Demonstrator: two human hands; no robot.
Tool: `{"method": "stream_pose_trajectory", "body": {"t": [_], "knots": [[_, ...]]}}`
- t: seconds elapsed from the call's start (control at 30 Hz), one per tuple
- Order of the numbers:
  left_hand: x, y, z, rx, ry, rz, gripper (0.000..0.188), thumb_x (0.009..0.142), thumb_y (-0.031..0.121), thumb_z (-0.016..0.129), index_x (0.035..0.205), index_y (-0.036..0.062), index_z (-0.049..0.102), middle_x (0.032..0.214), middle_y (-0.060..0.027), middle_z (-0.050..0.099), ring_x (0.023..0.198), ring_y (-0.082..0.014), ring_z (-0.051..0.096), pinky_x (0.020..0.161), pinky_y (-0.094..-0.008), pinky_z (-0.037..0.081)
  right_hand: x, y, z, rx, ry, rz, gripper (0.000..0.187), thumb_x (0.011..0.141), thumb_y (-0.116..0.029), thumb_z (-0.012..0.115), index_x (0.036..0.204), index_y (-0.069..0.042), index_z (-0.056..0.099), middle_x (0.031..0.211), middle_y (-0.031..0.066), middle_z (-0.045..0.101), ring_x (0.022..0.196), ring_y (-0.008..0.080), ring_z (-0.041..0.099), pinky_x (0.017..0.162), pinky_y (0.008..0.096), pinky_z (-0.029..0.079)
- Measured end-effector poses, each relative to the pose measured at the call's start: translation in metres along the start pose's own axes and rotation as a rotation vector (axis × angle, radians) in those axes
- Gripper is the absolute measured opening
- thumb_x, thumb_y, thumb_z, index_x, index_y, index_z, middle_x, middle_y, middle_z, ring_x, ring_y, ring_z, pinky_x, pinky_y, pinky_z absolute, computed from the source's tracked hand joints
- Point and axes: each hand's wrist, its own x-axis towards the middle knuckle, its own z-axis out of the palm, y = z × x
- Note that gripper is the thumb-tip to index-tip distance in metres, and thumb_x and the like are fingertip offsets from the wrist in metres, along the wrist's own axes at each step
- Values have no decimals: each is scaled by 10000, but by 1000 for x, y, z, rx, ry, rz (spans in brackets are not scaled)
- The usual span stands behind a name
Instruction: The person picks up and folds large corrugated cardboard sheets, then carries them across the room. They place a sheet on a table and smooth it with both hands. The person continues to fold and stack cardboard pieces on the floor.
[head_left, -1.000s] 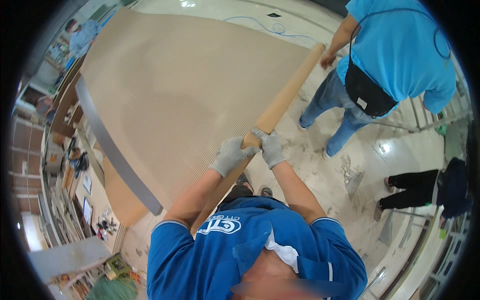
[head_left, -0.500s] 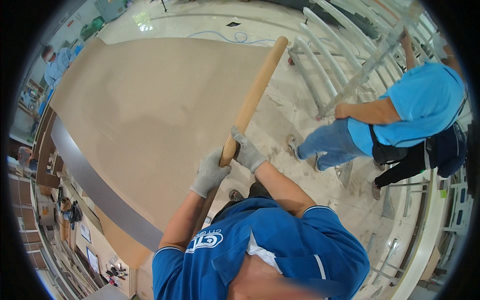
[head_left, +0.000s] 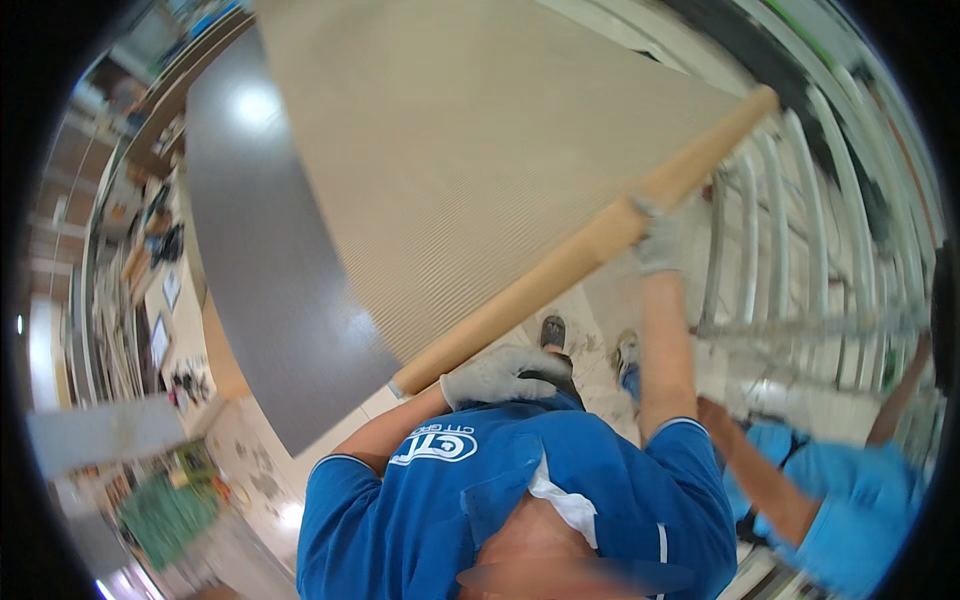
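A brown roll (head_left: 520,290) of ribbed, cardboard-like sheeting runs slantwise along the near edge of the unrolled sheet (head_left: 470,150). My right hand (head_left: 657,240), in a grey work glove, grips the roll partway toward its far end; motion blurs it a little. Close to my waist, my left hand (head_left: 500,375), gloved too, is off the roll near its close end. Its fingers stretch to the right and hold nothing visible. Under the sheet lies a smooth dark grey panel (head_left: 265,270), exposed along the left.
Metal rack bars (head_left: 775,215) stand at the right, near a co-worker in a light blue shirt (head_left: 850,520). A bench (head_left: 185,330) with small tools and framed papers stands left. A green cloth-like heap (head_left: 165,515) sits lower left.
My left hand has let go of the roll and come back to my waist. My right hand has moved farther along the roll. The view has turned, showing more of the grey panel.
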Motion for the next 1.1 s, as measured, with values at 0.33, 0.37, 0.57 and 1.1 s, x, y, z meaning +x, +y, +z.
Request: {"method": "stream_pose_trajectory", "body": {"t": [0.33,0.37,0.57,1.1], "knots": [[34,-233,50,-1425,952,-395,395,981,376,549,1229,73,600,1165,-138,648,1088,-324,613,951,-463,489,227,-267,-43,-455,-220,-183,378,864,-101,732,1211,-19,608,1138,65,648,986,204,656,867,348,557],[43,-247,52,-1543,1022,-295,402,989,383,528,1229,66,585,1179,-149,638,1103,-356,610,965,-488,480,242,-290,-43,-430,-173,-140,388,860,-103,739,1215,-19,608,1137,66,649,988,202,656,867,345,557],[103,-288,68,-1706,975,39,437,994,400,501,1262,58,543,1216,-144,600,1120,-367,585,975,-511,462,264,-387,-65,-648,-99,-171,566,951,-267,637,1428,-27,449,1307,113,599,1145,251,609,974,390,515],[115,-268,67,-1911,1199,207,476,1001,414,468,1314,56,481,1289,-148,528,1190,-369,509,1022,-529,404,277,-399,-133,-680,-196,-356,404,944,-129,642,1319,-1,561,1288,91,611,1150,175,603,995,320,513]]}}
